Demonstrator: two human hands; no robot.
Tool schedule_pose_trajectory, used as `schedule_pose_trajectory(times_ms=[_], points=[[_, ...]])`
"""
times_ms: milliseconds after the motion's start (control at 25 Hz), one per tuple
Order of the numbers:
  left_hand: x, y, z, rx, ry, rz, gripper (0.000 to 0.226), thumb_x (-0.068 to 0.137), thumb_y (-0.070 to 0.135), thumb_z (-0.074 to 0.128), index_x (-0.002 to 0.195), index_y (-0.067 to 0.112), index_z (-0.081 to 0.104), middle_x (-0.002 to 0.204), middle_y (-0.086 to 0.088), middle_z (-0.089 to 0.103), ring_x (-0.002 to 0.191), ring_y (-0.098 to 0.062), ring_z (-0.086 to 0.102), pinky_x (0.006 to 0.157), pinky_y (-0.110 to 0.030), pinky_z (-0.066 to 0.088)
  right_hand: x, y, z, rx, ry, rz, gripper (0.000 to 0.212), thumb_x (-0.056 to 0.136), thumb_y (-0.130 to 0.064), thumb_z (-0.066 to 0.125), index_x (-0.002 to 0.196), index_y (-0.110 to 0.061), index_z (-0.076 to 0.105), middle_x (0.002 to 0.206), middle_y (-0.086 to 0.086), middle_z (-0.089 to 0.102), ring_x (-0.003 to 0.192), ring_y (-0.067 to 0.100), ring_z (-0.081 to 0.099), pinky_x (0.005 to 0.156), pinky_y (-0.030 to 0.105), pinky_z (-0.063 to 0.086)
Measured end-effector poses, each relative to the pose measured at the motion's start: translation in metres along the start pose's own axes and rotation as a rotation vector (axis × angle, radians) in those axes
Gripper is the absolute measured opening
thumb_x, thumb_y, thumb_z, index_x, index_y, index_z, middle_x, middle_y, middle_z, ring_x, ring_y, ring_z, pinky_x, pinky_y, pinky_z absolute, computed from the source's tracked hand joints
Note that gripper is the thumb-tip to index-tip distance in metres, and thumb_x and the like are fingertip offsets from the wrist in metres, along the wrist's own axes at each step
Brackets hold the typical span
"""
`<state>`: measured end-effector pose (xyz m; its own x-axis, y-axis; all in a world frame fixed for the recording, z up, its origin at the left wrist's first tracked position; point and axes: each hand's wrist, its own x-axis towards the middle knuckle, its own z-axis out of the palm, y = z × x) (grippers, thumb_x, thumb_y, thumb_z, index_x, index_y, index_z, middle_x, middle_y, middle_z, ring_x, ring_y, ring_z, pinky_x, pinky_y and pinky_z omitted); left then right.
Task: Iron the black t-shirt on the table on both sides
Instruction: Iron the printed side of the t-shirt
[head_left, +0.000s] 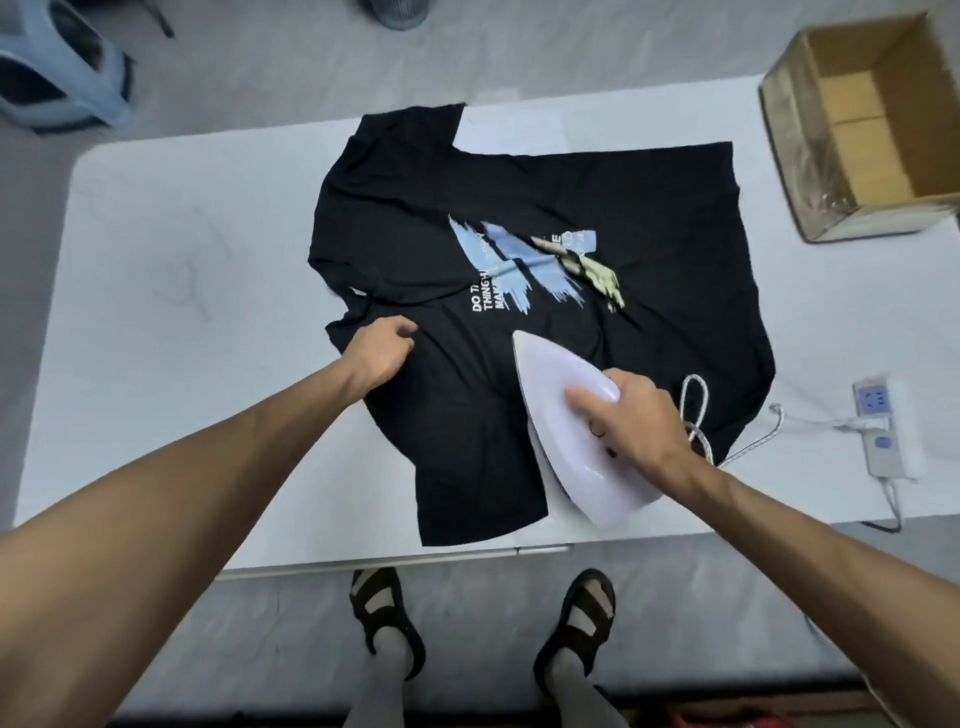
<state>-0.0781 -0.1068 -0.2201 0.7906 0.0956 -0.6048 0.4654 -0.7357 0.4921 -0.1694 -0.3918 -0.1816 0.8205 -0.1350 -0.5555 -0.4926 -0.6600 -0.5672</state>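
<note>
A: Where does the grip stand?

B: The right hand is wrapped over the handle of the white iron, thumb along its near side. The iron's heel sits nearest the person, by the table edge. Its tip points away, across the black t-shirt, which lies spread on the table with the printed side up.

A: And the other hand?

B: The left hand is to the left of the iron and a little beyond it. Its fingers are curled into the cloth, holding a pinch of it down near the shoulder.

A: So how should this pass be done well?

B: I would draw that pinch away from the iron so the fabric between the two hands is taut. Then slide the sole forward in one even stroke, flat and without pausing.

A: Any hazards?

B: The cord loops just behind the gripping wrist, on top of the shirt. It should trail clear, toward the power strip to the right, or it may drag in fresh creases.

A: Further out?

B: Straight ahead of the iron's tip is the blue and cream print. It may not take direct heat, so go lightly over it or skirt it. Ripples beyond it, toward the far sleeve, look unpressed. The underside is not yet done.
</note>
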Motion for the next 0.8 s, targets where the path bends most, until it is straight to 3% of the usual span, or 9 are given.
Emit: schedule_pose_trajectory(times_ms=[120,280,480,640,800], points=[[-0.025,0.053,0.005,0.015,-0.007,0.039,0.034,0.096,0.015,0.055,0.13,0.015,0.061,0.13,-0.004,0.063,0.12,-0.02,0.057,0.104,-0.027,0.041,0.019,-0.012,-0.069,0.383,0.099,0.076,0.023,0.077,-0.04,0.059,0.074,-0.017,0.058,0.068,0.001,0.064,0.061,0.022,0.057,0.055,0.033,0.049],[-0.031,0.12,0.039,0.101,-0.061,0.164,0.035,0.096,0.02,0.056,0.131,0.016,0.06,0.132,-0.004,0.062,0.124,-0.023,0.054,0.104,-0.028,0.037,0.044,-0.006,-0.142,0.683,0.223,0.092,0.019,0.08,-0.028,0.056,0.087,-0.011,0.057,0.072,0.008,0.059,0.065,0.024,0.056,0.066,0.034,0.047],[0.005,0.178,0.095,0.245,-0.203,0.238,0.043,0.097,0.023,0.053,0.139,0.016,0.051,0.14,-0.006,0.056,0.13,-0.025,0.05,0.106,-0.03,0.035,0.076,0.039,-0.212,0.754,0.423,0.143,0.011,0.085,-0.027,0.062,0.091,-0.018,0.064,0.091,0.001,0.067,0.078,0.016,0.061,0.066,0.028,0.047],[0.034,0.203,0.132,0.337,-0.282,0.245,0.05,0.097,0.024,0.055,0.144,0.012,0.044,0.142,-0.014,0.048,0.132,-0.031,0.045,0.111,-0.037,0.034,0.105,0.087,-0.247,0.737,0.568,0.181,0.02,0.081,-0.025,0.069,0.09,-0.008,0.062,0.084,0.005,0.06,0.077,0.019,0.054,0.069,0.032,0.042],[0.041,0.229,0.175,0.555,-0.329,0.326,0.059,0.095,0.027,0.056,0.148,0.013,0.035,0.144,-0.015,0.036,0.135,-0.032,0.038,0.114,-0.039,0.031,0.124,0.136,-0.264,0.718,0.667,0.241,0.034,0.067,-0.046,0.071,0.088,-0.021,0.061,0.098,0.013,0.065,0.082,0.021,0.059,0.072,0.039,0.049]])
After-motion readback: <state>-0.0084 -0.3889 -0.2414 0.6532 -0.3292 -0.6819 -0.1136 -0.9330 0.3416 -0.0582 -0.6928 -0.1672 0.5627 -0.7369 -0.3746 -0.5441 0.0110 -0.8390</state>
